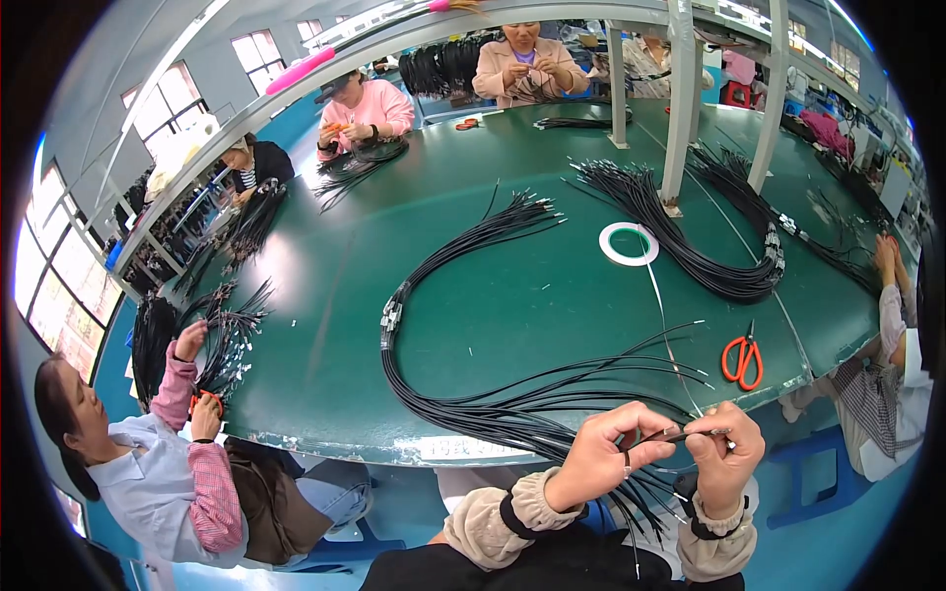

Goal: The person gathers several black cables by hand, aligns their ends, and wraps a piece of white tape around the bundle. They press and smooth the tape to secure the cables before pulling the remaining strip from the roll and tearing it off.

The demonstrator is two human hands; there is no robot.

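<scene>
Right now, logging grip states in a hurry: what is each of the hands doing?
Left hand: closed, pinching a black wire.
Right hand: closed, pinching the same wire's end.

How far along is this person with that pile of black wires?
Hard to say what is finished: one black wire bundle lies banded on the green table. In hand: the left hand and right hand pinch one wire. Loose wires beside them look still unbundled; tape roll and scissors lie nearby.

Both forearms wear loose beige sleeve covers, gathered with elastic just behind each grip. A black band circles the left wrist [514,514] and another the right wrist [711,527]. Dark clothing shows below.
</scene>
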